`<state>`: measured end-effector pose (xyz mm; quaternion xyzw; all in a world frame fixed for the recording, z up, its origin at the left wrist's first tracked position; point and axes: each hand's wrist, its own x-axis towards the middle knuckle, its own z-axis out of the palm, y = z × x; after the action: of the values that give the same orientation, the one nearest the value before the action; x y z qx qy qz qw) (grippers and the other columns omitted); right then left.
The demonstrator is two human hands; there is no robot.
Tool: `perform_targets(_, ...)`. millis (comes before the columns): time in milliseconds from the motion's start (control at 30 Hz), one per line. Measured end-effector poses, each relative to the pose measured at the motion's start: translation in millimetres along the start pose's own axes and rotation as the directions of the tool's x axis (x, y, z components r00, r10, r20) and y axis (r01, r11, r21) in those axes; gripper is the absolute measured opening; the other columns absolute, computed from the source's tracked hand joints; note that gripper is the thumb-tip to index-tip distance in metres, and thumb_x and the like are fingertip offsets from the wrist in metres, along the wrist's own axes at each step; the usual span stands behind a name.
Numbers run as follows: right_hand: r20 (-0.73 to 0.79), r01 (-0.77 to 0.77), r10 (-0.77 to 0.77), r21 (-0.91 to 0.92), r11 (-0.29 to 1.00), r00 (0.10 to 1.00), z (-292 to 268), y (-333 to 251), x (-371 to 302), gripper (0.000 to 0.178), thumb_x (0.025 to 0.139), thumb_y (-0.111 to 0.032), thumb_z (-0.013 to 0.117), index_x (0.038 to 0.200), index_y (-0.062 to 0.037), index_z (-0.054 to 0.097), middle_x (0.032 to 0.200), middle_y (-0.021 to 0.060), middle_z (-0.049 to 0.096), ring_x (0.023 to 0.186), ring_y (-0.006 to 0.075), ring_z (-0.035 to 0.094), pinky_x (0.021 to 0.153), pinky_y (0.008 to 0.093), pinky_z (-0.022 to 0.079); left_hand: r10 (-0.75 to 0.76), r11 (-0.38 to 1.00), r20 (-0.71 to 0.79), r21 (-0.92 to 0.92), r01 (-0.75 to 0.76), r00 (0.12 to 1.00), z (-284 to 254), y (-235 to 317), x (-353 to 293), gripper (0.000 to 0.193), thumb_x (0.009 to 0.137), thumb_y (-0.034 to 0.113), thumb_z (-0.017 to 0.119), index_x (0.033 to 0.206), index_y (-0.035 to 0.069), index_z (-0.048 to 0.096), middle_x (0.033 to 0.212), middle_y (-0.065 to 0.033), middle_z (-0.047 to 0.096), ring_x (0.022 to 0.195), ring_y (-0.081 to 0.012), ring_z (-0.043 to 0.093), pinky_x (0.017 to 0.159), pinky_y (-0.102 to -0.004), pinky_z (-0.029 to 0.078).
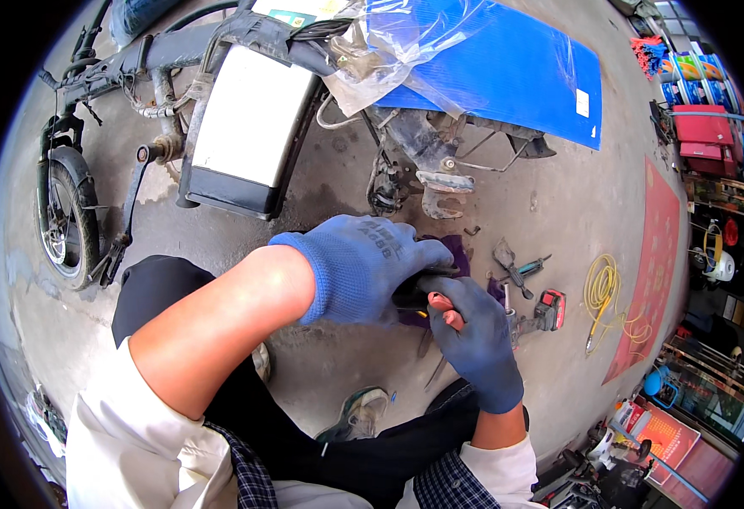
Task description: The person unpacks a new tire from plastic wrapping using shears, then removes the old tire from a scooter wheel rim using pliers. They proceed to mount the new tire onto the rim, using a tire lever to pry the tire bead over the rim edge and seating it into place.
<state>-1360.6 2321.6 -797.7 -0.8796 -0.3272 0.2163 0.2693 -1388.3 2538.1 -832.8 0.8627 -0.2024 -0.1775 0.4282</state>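
Grey concrete floor [575, 204] fills most of the frame, with crowded shelving along its right edge. Near the centre, the left hand [363, 263], in a blue glove, curls over a small dark piece [412, 293], most of its fingers hidden behind its own back. Just right of it, the right hand [478, 339], in a darker glove with bare fingertips showing, closes on the same piece; its exact shape is hard to make out.

Purple material [458, 251] shows just beyond the hands. Right of centre lie a teal-and-black tool [525, 271] and a red-and-black power tool [550, 310]; farther right, a yellow hose [594, 295] is coiled beside a red mat [656, 254].

Across the upper left runs a dark bike frame [155, 58] carrying a white-and-black box [244, 123], its wheel [90, 227] at the far left. At upper centre, clear plastic [346, 89] partly overlaps a blue board [508, 68].
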Motion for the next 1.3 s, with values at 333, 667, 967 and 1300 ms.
perform_targets(333,-0.043,-0.004,0.013,0.213,0.977,0.999,8,15,1,0.02,0.084,-0.007,0.062,0.103,0.0001,0.06,0.089,0.0164,0.063,0.08,0.0318,0.063,0.071,0.0372,0.05,0.025,0.975,-0.151,0.22,0.009,0.988,6,12,-10,0.053,0.067,0.025,0.076,0.116,0.018,0.055,0.094,-0.011,0.054,0.09,-0.0323,0.057,0.075,-0.0434,0.046)
perform_targets(667,-0.151,-0.374,0.517,0.527,0.764,0.843,-73,68,-43,0.019,0.093,-0.019,0.06,0.102,-0.0028,0.064,0.083,0.0053,0.067,0.071,0.0099,0.061,0.062,0.0248,0.049,0.192,0.851,-0.272,0.525,-0.022,0.943,25,25,5,0.047,0.061,0.03,0.082,0.104,0.024,0.065,0.088,-0.0093,0.049,0.082,-0.0282,0.051,0.069,-0.0384,0.041)
perform_targets(967,-0.321,-0.05,0.623,0.863,0.502,0.713,-99,139,-92,0.036,0.095,-0.013,0.054,0.125,0.0085,0.051,0.102,0.0165,0.064,0.072,0.0197,0.066,0.064,0.0295,0.057,0.146,0.93,-0.384,0.367,0.006,0.912,33,14,36,0.051,0.059,0.027,0.086,0.105,0.016,0.066,0.092,-0.0124,0.054,0.086,-0.0325,0.053,0.075,-0.0388,0.044)
perform_targets(1300,-0.116,0.014,0.524,0.981,0.195,0.844,-100,134,-161,0.034,0.09,-0.027,0.06,0.107,0.0016,0.052,0.071,0.0115,0.06,0.048,0.0202,0.058,0.042,0.0314,0.05,0.07,0.913,-0.485,0.384,0.141,0.872,47,34,35,0.044,0.061,0.022,0.082,0.103,0.015,0.068,0.086,-0.0116,0.051,0.084,-0.0322,0.052,0.072,-0.0411,0.045)
